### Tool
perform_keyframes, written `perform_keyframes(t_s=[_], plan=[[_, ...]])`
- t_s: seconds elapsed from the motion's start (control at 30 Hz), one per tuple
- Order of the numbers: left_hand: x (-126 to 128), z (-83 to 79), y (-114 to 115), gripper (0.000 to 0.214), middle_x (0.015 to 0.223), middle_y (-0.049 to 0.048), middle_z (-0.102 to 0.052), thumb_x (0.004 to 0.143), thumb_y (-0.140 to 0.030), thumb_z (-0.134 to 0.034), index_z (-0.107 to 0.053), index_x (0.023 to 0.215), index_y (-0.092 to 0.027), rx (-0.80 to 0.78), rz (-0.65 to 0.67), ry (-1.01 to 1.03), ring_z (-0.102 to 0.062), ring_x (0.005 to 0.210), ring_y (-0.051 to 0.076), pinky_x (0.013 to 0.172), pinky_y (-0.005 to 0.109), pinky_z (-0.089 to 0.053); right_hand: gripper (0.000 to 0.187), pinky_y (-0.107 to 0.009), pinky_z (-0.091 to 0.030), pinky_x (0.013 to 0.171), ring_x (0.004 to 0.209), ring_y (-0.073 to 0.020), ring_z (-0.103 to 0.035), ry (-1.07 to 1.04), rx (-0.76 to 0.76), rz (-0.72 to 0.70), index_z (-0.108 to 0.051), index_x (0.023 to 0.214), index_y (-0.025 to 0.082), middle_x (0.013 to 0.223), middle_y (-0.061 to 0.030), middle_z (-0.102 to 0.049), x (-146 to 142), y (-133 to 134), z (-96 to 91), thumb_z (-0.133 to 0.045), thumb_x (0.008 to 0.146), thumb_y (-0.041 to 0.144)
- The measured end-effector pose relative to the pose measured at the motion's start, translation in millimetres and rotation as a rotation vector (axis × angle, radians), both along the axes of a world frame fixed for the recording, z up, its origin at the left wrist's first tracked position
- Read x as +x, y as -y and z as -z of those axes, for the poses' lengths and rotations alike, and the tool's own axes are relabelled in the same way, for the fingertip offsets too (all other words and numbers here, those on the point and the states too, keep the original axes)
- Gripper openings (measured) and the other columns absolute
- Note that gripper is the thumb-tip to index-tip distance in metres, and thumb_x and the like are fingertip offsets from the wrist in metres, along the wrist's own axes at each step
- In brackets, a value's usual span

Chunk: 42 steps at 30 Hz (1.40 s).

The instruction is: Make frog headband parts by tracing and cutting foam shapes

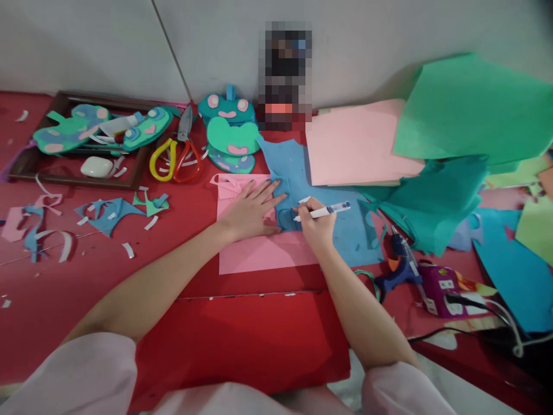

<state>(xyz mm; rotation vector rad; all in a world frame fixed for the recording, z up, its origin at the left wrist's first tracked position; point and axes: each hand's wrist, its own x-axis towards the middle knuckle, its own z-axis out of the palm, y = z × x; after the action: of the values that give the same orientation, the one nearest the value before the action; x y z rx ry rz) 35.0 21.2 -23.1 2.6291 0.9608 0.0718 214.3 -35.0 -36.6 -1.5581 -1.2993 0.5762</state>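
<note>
My left hand [254, 210] lies flat with fingers spread over a pink sheet [259, 256] and the left edge of a blue sheet [345, 236]. In my right hand [317, 225] is a white pen [330, 210] with a dark blue end, gripped between thumb and fingers. Its tip points left, at a darker blue patch [285, 218] on the blue sheet beside my left fingertips. Whether that patch is a separate piece I cannot tell.
Red-and-yellow-handled scissors [177, 155] lie left of stacked green frog-face cutouts [231, 138]. A brown frame [78, 178] holds more cutouts. Paper scraps [108, 216] litter the left. At right are green sheets [470, 109], a blue glue gun [401, 268] and a purple power box [440, 288] with cables.
</note>
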Motion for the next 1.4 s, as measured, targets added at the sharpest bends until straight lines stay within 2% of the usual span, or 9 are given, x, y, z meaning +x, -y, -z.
perform_keyframes(t_s=[0.2, 0.4, 0.57, 0.93, 1.4], plan=[[0.1, -0.5, -0.1, 0.081, 0.160, 0.0084, -0.011, 0.082, -0.063, -0.050, -0.029, 0.148, -0.023, 0.000, 0.000, -0.013, -0.012, 0.147, 0.027, 0.118, 0.049, -0.003, 0.034, -0.024, -0.046, 0.054, 0.048, -0.0088, -0.038, -0.087, 0.000, 0.023, -0.031, 0.054, 0.022, 0.050, 0.0064, -0.032, -1.5, -0.2, -1.2, -0.051, 0.082, 0.028], [-0.6, -0.8, 0.0, 0.080, 0.160, 0.0084, -0.013, 0.082, -0.063, -0.050, -0.029, 0.148, -0.024, 0.014, 0.006, -0.007, -0.013, 0.147, 0.027, 0.118, 0.048, -0.004, 0.034, -0.025, -0.045, 0.056, 0.046, -0.0077, -0.033, 0.024, -0.006, -0.029, -0.031, 0.052, 0.022, 0.048, 0.0072, -0.031, 0.6, 1.2, 0.9, -0.052, 0.078, 0.020], [-0.2, 0.6, 0.0, 0.079, 0.160, 0.0083, -0.013, 0.082, -0.063, -0.049, -0.030, 0.147, -0.023, 0.018, 0.000, 0.002, -0.013, 0.147, 0.027, 0.118, 0.049, -0.004, 0.037, -0.026, -0.044, 0.054, 0.045, -0.0080, -0.031, -0.083, -0.013, -0.025, -0.029, 0.051, 0.022, 0.046, 0.0074, -0.028, 1.0, 3.9, 0.9, -0.052, 0.080, 0.024], [-0.9, 0.6, 0.3, 0.076, 0.160, 0.0087, -0.014, 0.084, -0.062, -0.047, -0.031, 0.147, -0.023, 0.046, 0.008, 0.009, -0.014, 0.147, 0.027, 0.118, 0.050, -0.007, 0.039, -0.026, -0.040, 0.054, 0.046, -0.0071, -0.029, -0.062, 0.023, -0.205, -0.029, 0.051, 0.021, 0.048, 0.0072, -0.028, -5.0, 4.6, 0.9, -0.050, 0.084, 0.023], [-1.0, 0.3, 0.4, 0.078, 0.159, 0.0089, -0.015, 0.082, -0.063, -0.049, -0.031, 0.147, -0.023, 0.039, 0.007, 0.006, -0.014, 0.147, 0.028, 0.118, 0.050, -0.007, 0.038, -0.024, -0.041, 0.054, 0.045, -0.0068, -0.029, -0.050, 0.042, -0.225, -0.029, 0.052, 0.020, 0.049, 0.0070, -0.029, -6.7, 4.6, -0.2, -0.051, 0.083, 0.022]])
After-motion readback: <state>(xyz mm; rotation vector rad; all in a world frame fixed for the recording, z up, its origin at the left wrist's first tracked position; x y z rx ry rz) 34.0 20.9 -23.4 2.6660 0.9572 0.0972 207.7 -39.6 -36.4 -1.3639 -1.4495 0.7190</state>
